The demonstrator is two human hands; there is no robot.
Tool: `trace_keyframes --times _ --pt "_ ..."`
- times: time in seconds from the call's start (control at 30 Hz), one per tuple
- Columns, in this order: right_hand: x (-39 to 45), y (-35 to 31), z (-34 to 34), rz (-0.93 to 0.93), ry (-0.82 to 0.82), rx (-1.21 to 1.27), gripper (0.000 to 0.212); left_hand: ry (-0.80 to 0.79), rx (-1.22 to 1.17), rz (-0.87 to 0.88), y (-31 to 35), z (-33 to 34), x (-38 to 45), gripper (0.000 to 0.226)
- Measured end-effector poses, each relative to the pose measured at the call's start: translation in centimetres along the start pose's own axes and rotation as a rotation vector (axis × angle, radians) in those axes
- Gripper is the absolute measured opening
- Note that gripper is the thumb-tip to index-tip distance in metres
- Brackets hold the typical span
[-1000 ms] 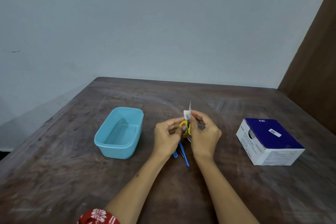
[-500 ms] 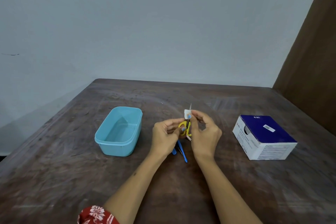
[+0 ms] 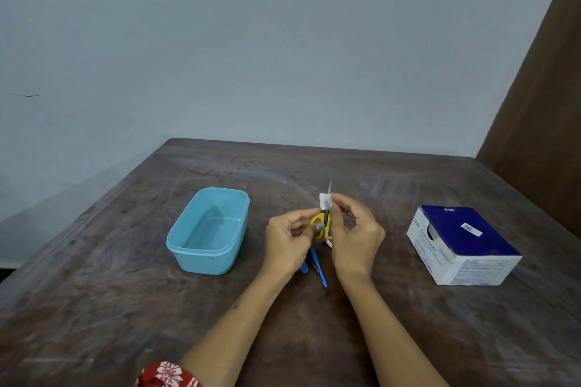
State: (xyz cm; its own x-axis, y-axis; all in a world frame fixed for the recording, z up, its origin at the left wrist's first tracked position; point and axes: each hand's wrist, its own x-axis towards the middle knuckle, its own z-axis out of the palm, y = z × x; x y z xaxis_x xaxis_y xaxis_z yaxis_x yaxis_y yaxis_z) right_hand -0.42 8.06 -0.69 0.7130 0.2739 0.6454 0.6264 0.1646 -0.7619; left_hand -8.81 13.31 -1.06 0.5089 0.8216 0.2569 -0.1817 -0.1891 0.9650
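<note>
Small scissors with yellow handles (image 3: 323,225) stand upright above the table's middle, their thin blade tip pointing up. My left hand (image 3: 287,240) grips the yellow handles. My right hand (image 3: 355,236) pinches a small white swab pad (image 3: 324,199) round the blades, just above the handles. Blue-handled tools (image 3: 317,265) lie on the table under my hands, partly hidden by them.
An open light-blue plastic container (image 3: 207,229) sits left of my hands. A blue and white box of alcohol swabs (image 3: 462,243) stands to the right. The dark wooden table (image 3: 125,308) meets a pale wall behind and a brown panel at the right.
Both hands keep their hold on the scissors and the pad. The view has shifted slightly; the objects on the table stay where they were.
</note>
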Motion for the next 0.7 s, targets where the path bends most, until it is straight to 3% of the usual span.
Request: trace_keyframes --times 0.1,0.3,0.47,0.6,0.7 --pt "-0.3 0.03 -0.1 0.022 -0.045 0.003 0.016 0.029 0.007 0.014 -0.24 -0.2 0.16 0.027" --pt "0.17 0.06 -0.07 -0.021 0.016 0.002 0.016 -0.058 -0.021 0.005 0.08 -0.09 -0.17 0.028" --pt "-0.3 0.18 -0.13 0.039 -0.056 0.007 0.015 0.039 -0.005 0.021 -0.1 -0.33 0.16 0.029" --pt "0.1 0.16 0.08 0.062 0.003 0.031 0.016 -0.051 -0.027 -0.016 0.27 -0.17 -0.1 0.028" --pt "-0.06 0.19 0.09 0.072 -0.018 0.029 0.014 -0.01 -0.005 0.005 0.04 -0.25 0.0 0.028"
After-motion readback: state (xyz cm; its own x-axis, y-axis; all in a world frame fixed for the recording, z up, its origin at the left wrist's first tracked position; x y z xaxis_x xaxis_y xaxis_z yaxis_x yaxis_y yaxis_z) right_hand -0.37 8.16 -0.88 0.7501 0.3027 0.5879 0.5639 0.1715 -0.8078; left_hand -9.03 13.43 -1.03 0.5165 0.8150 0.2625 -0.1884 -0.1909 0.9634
